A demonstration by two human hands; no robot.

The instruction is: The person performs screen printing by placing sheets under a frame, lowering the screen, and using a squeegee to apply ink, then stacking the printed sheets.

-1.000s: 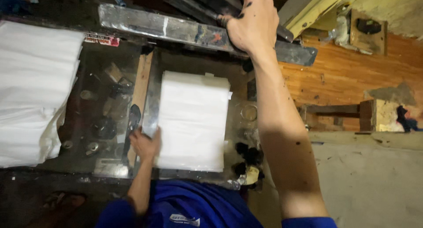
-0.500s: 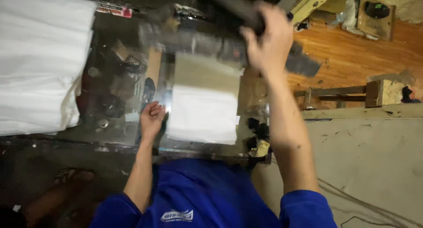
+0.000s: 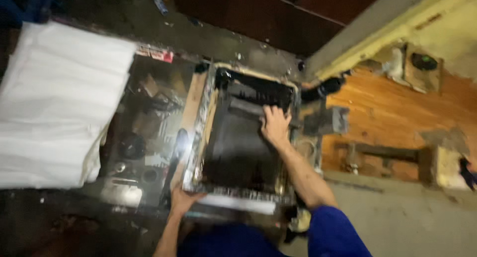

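Observation:
A dark ink-covered screen frame (image 3: 233,193) lies flat on the glass-topped table (image 3: 144,133). My right hand (image 3: 276,125) rests at the far part of the screen, closed on a black squeegee bar (image 3: 246,108) that lies across it. My left hand (image 3: 183,198) grips the frame's near left corner. A strip of white sheet (image 3: 243,205) shows under the frame's near edge. The picture is blurred, so finger detail is unclear.
A thick stack of white sheets (image 3: 54,113) lies on the left of the table. Small dark items sit under the glass. Orange wooden boards (image 3: 397,118) and a concrete ledge (image 3: 407,222) are at the right.
The screen frame, raised by my right hand a second ago, has swung down and now covers the white sheet. My right hand has moved onto the squeegee. My left hand stays at the near left corner.

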